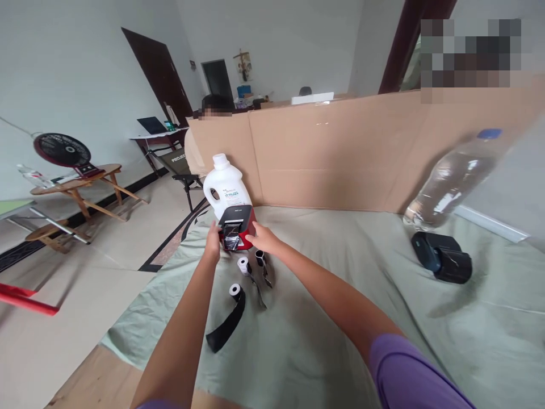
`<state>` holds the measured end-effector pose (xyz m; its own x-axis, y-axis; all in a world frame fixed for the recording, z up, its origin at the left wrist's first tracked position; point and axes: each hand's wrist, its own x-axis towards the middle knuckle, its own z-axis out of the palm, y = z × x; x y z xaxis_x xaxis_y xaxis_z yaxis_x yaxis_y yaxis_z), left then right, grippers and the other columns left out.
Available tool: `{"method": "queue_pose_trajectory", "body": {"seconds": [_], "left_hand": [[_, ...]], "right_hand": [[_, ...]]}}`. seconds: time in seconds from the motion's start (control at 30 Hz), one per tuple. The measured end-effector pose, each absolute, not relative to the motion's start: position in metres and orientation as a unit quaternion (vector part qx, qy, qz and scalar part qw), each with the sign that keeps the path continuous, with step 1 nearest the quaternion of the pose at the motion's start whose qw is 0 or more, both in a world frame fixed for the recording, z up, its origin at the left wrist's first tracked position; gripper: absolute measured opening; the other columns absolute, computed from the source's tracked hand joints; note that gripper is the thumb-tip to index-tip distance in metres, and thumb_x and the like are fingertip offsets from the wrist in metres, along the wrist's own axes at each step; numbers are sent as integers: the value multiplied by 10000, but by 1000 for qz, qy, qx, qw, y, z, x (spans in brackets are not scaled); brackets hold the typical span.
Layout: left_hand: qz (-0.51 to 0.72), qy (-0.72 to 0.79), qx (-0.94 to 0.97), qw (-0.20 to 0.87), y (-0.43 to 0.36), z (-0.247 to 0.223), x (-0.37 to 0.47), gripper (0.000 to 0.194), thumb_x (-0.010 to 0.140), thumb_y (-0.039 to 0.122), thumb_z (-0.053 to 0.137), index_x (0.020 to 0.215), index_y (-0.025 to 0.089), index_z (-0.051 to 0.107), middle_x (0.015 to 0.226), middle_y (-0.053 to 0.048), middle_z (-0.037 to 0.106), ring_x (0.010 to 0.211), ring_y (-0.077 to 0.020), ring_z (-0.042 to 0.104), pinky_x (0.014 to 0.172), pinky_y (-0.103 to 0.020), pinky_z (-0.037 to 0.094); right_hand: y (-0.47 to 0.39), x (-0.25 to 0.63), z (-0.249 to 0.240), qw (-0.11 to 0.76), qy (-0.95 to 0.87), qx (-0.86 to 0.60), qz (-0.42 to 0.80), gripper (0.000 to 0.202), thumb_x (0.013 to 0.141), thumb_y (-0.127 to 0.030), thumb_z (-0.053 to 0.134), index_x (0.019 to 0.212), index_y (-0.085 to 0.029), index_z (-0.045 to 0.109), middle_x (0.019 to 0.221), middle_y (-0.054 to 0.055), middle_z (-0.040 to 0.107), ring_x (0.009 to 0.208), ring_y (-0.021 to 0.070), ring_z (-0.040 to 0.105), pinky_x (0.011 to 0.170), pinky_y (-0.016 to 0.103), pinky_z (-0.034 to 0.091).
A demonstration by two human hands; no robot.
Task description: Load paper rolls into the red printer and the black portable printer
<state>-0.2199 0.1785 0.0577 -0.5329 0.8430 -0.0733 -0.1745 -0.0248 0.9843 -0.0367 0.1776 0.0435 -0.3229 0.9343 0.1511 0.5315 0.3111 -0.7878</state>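
Observation:
A red and black label printer with a strip of shiny dark film at its front is between my two hands on the cloth. My left hand grips its left side, and my right hand has its fingers around the lower right side. Just nearer to me lie three small rolls: a white-cored roll with a long black tail, a white roll trailing a dark strip, and a dark roll with a short loose strip.
A white jug stands right behind the printer. A cardboard panel walls off the far side, with a person behind its left end. At right are a large clear bottle and a black device. Pale green cloth covers the surface.

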Motion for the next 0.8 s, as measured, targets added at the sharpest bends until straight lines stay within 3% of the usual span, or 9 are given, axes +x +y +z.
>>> {"method": "queue_pose_trajectory", "body": {"seconds": [0.1, 0.13, 0.2, 0.3, 0.4, 0.47, 0.53, 0.67, 0.8], "left_hand": [[659, 607, 333, 295, 134, 85, -215, 595, 810, 176, 610, 1398, 214, 530, 1619, -35, 344, 1526, -240, 231, 1240, -353, 220], [648, 603, 394, 247, 112, 91, -207, 563, 840, 212, 601, 1399, 238, 540, 1636, -21, 314, 1529, -245, 224, 1248, -357, 203], [595, 564, 533, 209, 62, 92, -181, 499, 895, 253, 550, 1394, 271, 548, 1585, -18, 409, 1495, -255, 313, 1236, -388, 255], [395, 451, 767, 228, -7, 68, -116, 407, 952, 267, 476, 1343, 277, 587, 1465, -40, 558, 1380, -233, 491, 1180, -405, 369], [147, 286, 919, 227, -52, 32, -44, 480, 940, 336, 516, 1414, 264, 541, 1592, -51, 400, 1484, -286, 343, 1200, -486, 335], [67, 223, 947, 220, -69, 14, -10, 568, 954, 408, 505, 1501, 268, 438, 1664, -36, 220, 1536, -304, 207, 1222, -539, 272], [30, 189, 957, 217, -80, 6, 7, 630, 974, 446, 468, 1566, 298, 310, 1682, -6, 115, 1555, -295, 123, 1242, -578, 185], [-3, 166, 963, 211, -94, 3, 8, 700, 980, 450, 450, 1604, 327, 158, 1682, 22, 65, 1562, -284, 69, 1250, -609, 95], [-6, 156, 965, 209, -100, 2, 3, 711, 981, 463, 442, 1609, 320, 141, 1679, 14, 70, 1561, -298, 67, 1252, -603, 105]], "right_hand": [[145, 39, 32, 326, -750, -504, 279, 624, 880, -366, 597, 1456, -157, 479, 1489, 143, 516, 1392, 307, 470, 1154, 424, 384], [131, 75, 27, 326, -749, -520, 249, 611, 881, -360, 581, 1447, -149, 491, 1489, 153, 514, 1386, 302, 476, 1167, 434, 368], [103, 153, 18, 332, -724, -582, 165, 551, 877, -354, 559, 1389, -149, 540, 1447, 161, 550, 1351, 306, 505, 1163, 468, 363], [67, 264, 18, 348, -621, -702, -2, 452, 891, -321, 508, 1288, -117, 582, 1328, 191, 610, 1280, 322, 529, 1122, 490, 381], [50, 338, 34, 280, -470, -827, -131, 472, 881, -357, 543, 1284, -112, 556, 1327, 223, 572, 1322, 394, 438, 1088, 599, 332], [49, 365, 45, 199, -374, -899, -112, 571, 844, -448, 609, 1284, -90, 546, 1334, 260, 541, 1326, 455, 406, 1051, 659, 315], [50, 381, 54, 134, -333, -933, -22, 701, 784, -536, 669, 1309, -92, 532, 1310, 270, 541, 1272, 464, 463, 1001, 628, 380], [46, 392, 67, 98, -374, -918, 94, 881, 718, -576, 714, 1463, -206, 423, 1294, 234, 531, 1101, 392, 598, 827, 476, 504], [37, 361, 82, 89, -416, -900, 99, 787, 724, -564, 707, 1411, -234, 514, 1243, 218, 541, 1038, 361, 617, 786, 442, 501]]}}
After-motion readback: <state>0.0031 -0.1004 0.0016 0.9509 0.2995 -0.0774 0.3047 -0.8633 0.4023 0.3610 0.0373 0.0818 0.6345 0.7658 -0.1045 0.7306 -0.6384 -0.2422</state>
